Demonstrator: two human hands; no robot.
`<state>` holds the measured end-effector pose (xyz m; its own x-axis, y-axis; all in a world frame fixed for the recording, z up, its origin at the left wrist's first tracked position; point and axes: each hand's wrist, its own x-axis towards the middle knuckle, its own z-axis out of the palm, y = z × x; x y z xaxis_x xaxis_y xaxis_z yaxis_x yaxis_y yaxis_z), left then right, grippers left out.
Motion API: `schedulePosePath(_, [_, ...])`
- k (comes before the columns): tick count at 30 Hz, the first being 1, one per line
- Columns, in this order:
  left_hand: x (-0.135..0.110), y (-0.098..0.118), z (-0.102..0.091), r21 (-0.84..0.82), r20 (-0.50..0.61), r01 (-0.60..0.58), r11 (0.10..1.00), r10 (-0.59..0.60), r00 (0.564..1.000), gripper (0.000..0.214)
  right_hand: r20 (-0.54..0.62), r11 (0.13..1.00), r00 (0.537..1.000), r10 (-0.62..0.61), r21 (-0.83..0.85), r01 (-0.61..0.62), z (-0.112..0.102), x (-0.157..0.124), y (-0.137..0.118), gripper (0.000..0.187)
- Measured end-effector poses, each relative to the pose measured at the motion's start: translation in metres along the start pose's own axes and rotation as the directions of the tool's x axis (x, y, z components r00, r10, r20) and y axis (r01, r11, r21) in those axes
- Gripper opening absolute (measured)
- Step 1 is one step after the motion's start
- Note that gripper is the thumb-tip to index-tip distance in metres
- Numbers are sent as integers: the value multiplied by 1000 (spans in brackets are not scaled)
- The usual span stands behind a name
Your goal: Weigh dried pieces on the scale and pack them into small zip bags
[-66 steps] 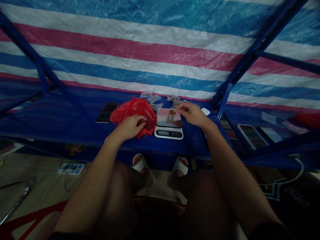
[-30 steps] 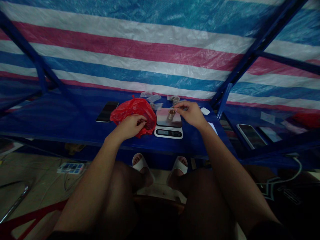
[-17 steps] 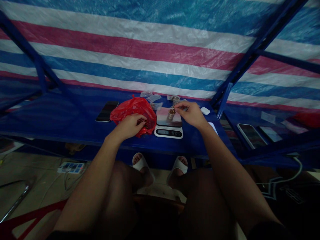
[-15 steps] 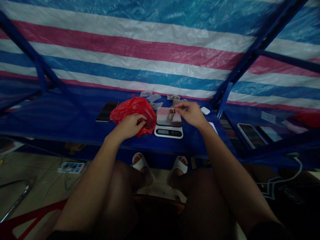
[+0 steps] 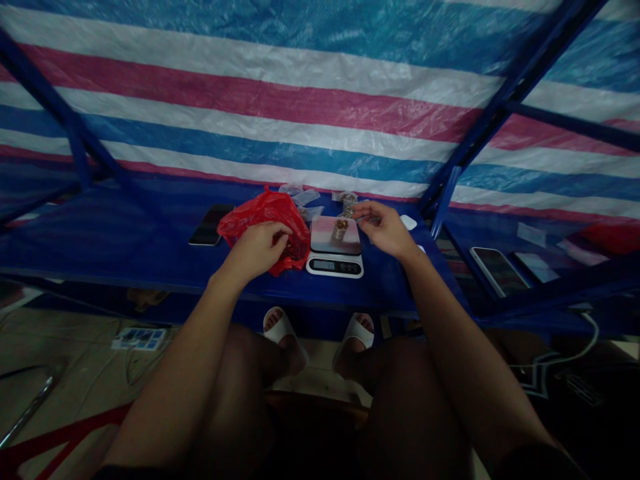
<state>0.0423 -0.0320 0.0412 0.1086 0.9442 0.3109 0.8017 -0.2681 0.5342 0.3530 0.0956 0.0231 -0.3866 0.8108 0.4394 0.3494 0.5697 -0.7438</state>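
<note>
A white digital scale [image 5: 334, 265] sits on the blue shelf [image 5: 125, 253], with a small cup of brownish pieces [image 5: 341, 228] on its platform. My right hand [image 5: 385, 230] hovers just right of the cup, thumb and fingers pinched together; what they hold is too small to make out. My left hand [image 5: 260, 245] rests curled at the opening of a crumpled red plastic bag [image 5: 265, 215] left of the scale, fingers bent into it.
A dark phone [image 5: 207, 225] lies left of the bag. Small clear bags [image 5: 305, 198] lie behind the scale, a white object [image 5: 408, 222] right of my hand. Another phone [image 5: 493, 270] is on the right shelf. A striped tarp [image 5: 300, 100] hangs behind. My sandalled feet [image 5: 280, 327] show below.
My right hand has shifted slightly right of the cup. My left hand's fingers have curled further into the red bag. The view has tilted a little.
</note>
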Motion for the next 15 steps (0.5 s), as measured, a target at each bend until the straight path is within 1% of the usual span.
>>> schedulePosePath(2, [2, 7, -2, 14, -30, -5, 1000, 5, 1000, 30, 38, 999, 999, -15, -38, 17, 0, -4, 2, 51])
schedulePosePath(5, [12, 19, -5, -6, -44, -43, 999, 43, 998, 30, 100, 994, 995, -5, -104, 16, 1, -9, 4, 55])
schedulePosePath(7, [27, 26, -5, -28, -40, -80, 996, 78, 996, 31, 118, 990, 993, -8, -137, 24, 2, -10, 6, 53])
schedulePosePath(9, [49, 31, -2, -31, -19, -130, 991, 129, 991, 32, 118, 986, 993, -25, -162, 44, 4, -10, 7, 51])
schedulePosePath(11, [77, 31, 3, -13, 44, -198, 980, 198, 979, 37, 113, 983, 993, -33, -178, 53, 6, -10, 9, 50])
schedulePosePath(12, [92, 29, 6, 10, 102, -226, 974, 224, 969, 42, 109, 982, 994, -32, -184, 52, 7, -10, 10, 50])
schedulePosePath(13, [106, 25, 9, 29, 167, -240, 970, 232, 958, 48, 104, 981, 994, -30, -187, 49, 7, -10, 11, 50])
schedulePosePath(15, [131, 14, 15, 74, 284, -224, 972, 195, 939, 62, 101, 981, 995, -26, -186, 44, 8, -11, 12, 50])
